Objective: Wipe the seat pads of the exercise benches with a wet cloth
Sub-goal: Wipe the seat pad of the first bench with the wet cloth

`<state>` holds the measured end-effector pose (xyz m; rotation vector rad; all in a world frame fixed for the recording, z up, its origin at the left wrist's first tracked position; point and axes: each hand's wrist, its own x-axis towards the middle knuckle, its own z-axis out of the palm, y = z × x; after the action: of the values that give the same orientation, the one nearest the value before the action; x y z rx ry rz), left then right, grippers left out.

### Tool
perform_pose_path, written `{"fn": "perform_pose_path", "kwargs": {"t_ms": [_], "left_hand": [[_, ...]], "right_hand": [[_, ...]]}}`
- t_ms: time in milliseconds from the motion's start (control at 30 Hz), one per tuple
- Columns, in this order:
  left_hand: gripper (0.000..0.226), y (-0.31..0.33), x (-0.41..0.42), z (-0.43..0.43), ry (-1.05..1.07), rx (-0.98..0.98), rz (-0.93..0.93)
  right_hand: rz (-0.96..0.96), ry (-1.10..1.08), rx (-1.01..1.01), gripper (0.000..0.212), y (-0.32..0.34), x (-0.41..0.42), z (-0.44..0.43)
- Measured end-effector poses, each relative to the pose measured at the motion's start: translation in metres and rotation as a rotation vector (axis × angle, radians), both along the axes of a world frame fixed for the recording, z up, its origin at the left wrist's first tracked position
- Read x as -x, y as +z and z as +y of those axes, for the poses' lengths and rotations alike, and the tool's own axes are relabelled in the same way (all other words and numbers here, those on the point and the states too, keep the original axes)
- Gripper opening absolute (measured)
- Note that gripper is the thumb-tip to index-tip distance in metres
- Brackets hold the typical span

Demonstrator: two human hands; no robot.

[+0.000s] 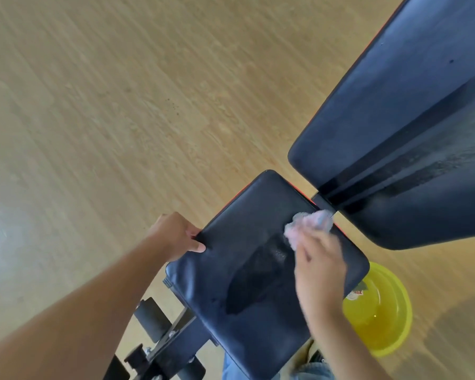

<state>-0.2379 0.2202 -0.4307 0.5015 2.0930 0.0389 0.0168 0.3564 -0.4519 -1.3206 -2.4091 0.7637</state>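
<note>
Over a wood floor [121, 105], left hand [176, 234] grips the seat pad [231, 283] edge; right hand [321, 270] presses a cloth [307, 223] on it.

Pale wood-plank floor [121, 105] under soft daylight, yellow basin [381, 319] on it.

Your right hand [320, 267] is motion-blurred and covers part of the crumpled pale cloth [307, 224]; the seat pad hides the yellow plastic basin's [381, 322] near rim.

The black seat pad [247, 283] lies flat, a darker wet streak running down its middle. A crumpled pale cloth [307, 223] rests on its far edge, just beside the back pad [395, 133].
</note>
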Motion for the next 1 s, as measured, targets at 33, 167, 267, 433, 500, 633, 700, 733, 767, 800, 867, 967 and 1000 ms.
{"fn": "perform_pose_path", "kwargs": {"t_ms": [33, 167, 267, 433, 500, 633, 700, 733, 767, 800, 867, 967, 1000], "left_hand": [[0.043, 0.000, 0.000, 0.000, 0.002, 0.007, 0.009], [0.039, 0.003, 0.000, 0.002, -0.010, 0.010, 0.001], [0.031, 0.007, -0.001, 0.005, -0.023, 0.012, -0.013], [0.025, 0.013, -0.005, 0.008, -0.068, 0.023, 0.013], [0.024, 0.015, -0.008, 0.009, -0.071, 0.027, 0.026], [0.028, 0.016, -0.012, 0.008, -0.014, 0.011, 0.040], [0.032, 0.017, -0.013, 0.006, 0.001, 0.002, 0.041], [0.033, 0.017, -0.014, 0.004, -0.001, -0.004, 0.043], [0.033, 0.017, -0.014, 0.003, -0.009, -0.009, 0.049], [0.033, 0.017, -0.015, 0.002, -0.019, -0.010, 0.056], [0.036, 0.017, -0.016, 0.002, -0.030, -0.008, 0.067], [0.043, 0.017, -0.020, 0.003, -0.056, 0.002, 0.097], [0.043, 0.016, -0.021, 0.002, -0.062, 0.003, 0.106]], "right_hand": [[0.022, 0.086, 0.016, 0.031, 0.003, -0.003, -0.030], [0.042, 0.916, -0.032, 0.018, 0.015, -0.041, -0.078], [-0.047, 1.108, -0.094, 0.020, 0.015, -0.045, 0.009], [-0.066, 0.045, -0.056, 0.018, 0.007, -0.032, 0.047], [-0.003, 0.135, 0.113, 0.018, 0.006, -0.021, -0.015], [-0.013, 0.949, 0.120, 0.025, 0.018, -0.051, -0.098], [-0.043, 1.244, -0.021, 0.025, 0.013, -0.067, -0.052], [-0.069, 1.235, 0.019, 0.024, 0.013, -0.067, -0.023], [-0.092, 1.120, 0.041, 0.024, 0.014, -0.065, 0.008], [-0.103, 0.888, 0.026, 0.026, 0.014, -0.064, 0.032], [-0.055, 0.353, -0.003, 0.024, 0.007, -0.063, 0.046], [-0.084, 0.086, 0.013, 0.030, 0.006, -0.051, -0.036], [-0.080, 0.220, -0.012, 0.032, 0.010, -0.053, -0.068]]}}
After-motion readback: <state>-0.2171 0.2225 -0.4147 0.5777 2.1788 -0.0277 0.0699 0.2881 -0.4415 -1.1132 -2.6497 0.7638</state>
